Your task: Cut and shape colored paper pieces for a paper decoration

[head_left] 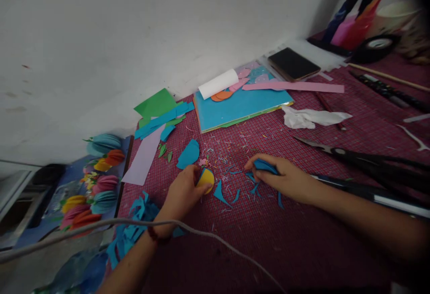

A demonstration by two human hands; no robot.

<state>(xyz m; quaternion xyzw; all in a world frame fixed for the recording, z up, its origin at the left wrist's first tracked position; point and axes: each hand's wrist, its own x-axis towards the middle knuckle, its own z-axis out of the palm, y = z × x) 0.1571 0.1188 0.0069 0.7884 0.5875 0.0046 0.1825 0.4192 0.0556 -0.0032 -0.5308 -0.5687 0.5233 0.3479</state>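
Observation:
Between the thumb and fingers of my left hand (184, 191) is a yellow paper piece (207, 179) with a rounded edge and a blue edge showing along it. My right hand (277, 175) is closed on a small stack of blue paper pieces (265, 166). Just beyond my left hand lies a rounded blue paper cutout (188, 154). A pointed blue paper scrap (220, 194) and several thin slivers rest on the checked cloth between my hands. Large black scissors (339, 151) lie beyond my right forearm, blades pointing left.
At the back sit a blue paper pack (235, 108), a phone (294, 64), a pink strip (295, 86) and a crumpled white tissue (312, 117). Folded paper ornaments (104, 184) fill a lower surface at left. A grey cable (161, 222) crosses the foreground over my left wrist.

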